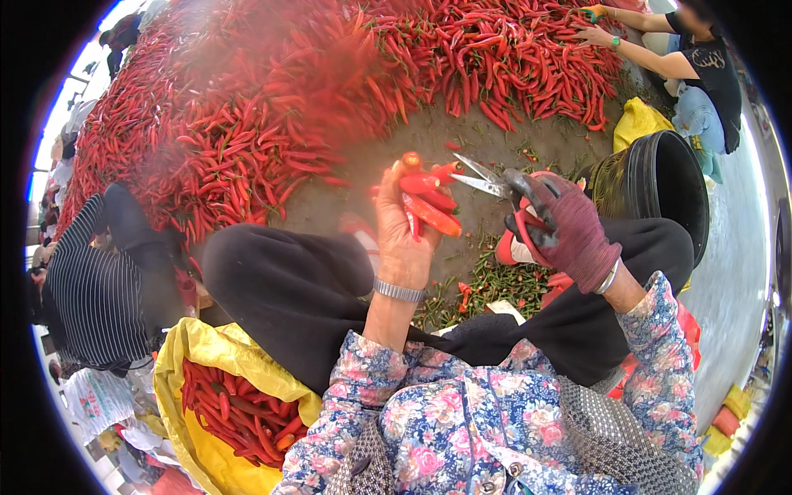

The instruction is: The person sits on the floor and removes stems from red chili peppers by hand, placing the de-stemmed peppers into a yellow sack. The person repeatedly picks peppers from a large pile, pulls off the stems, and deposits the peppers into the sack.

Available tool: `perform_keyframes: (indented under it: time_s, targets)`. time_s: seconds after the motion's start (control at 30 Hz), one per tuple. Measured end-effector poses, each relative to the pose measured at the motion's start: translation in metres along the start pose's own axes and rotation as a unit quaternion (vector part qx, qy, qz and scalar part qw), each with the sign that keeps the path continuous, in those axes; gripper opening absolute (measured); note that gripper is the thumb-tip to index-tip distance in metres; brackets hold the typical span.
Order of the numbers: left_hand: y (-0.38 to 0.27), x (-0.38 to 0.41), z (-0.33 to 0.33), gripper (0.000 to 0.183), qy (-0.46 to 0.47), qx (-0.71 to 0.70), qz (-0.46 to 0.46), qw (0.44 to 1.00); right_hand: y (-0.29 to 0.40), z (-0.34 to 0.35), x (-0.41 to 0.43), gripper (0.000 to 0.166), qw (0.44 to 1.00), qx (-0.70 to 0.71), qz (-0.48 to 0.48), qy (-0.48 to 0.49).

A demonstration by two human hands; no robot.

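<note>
Bare, with a metal band at the wrist, my left hand (pixel 402 238) grips a small bunch of red chili peppers (pixel 430 210), several with cut ends facing the blades. My right hand (pixel 566 226) wears a maroon and dark-grey work glove and holds scissors (pixel 482 179) by their red handles. The scissor blades are parted, their tips close to the green-ended pepper at the top right of the bunch. From this view I cannot tell whether they touch it. Green stem trimmings (pixel 507 288) litter the ground between my legs.
A large heap of red chili peppers (pixel 260 124) spreads ahead. At lower left stands a yellow sack (pixel 185 346) holding peppers. A black bucket (pixel 665 185) lies tipped at right. One person (pixel 705 68) reaches into the heap at upper right; another, in stripes (pixel 99 278), sits at left.
</note>
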State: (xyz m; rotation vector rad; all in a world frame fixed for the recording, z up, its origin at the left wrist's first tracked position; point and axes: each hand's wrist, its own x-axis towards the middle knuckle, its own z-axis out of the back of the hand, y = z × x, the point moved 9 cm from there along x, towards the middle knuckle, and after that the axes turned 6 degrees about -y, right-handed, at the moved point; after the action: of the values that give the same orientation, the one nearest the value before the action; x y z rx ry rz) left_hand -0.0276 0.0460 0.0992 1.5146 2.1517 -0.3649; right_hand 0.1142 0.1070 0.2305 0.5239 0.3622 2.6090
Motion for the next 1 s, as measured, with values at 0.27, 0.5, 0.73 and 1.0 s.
perform_keyframes:
  time_s: [0.27,0.5,0.73,1.0]
  targets:
    - [-0.003,-0.005,-0.001,0.016,-0.018,0.06,-0.034,0.997,0.002,0.001,-0.002,0.054,0.999,-0.034,-0.003,0.011]
    - [-0.007,0.0,-0.002,0.015,-0.023,0.002,-0.01,1.0,-0.027,-0.01,-0.012,0.049,0.956,0.205,-0.207,0.045]
    - [-0.018,-0.008,-0.018,0.028,-0.003,-0.152,0.058,0.987,0.016,-0.007,-0.003,0.054,0.997,0.019,0.068,-0.019]
    - [-0.002,-0.009,-0.024,0.025,0.033,-0.157,0.115,0.98,0.019,-0.02,-0.003,0.056,0.994,-0.082,0.072,-0.022]
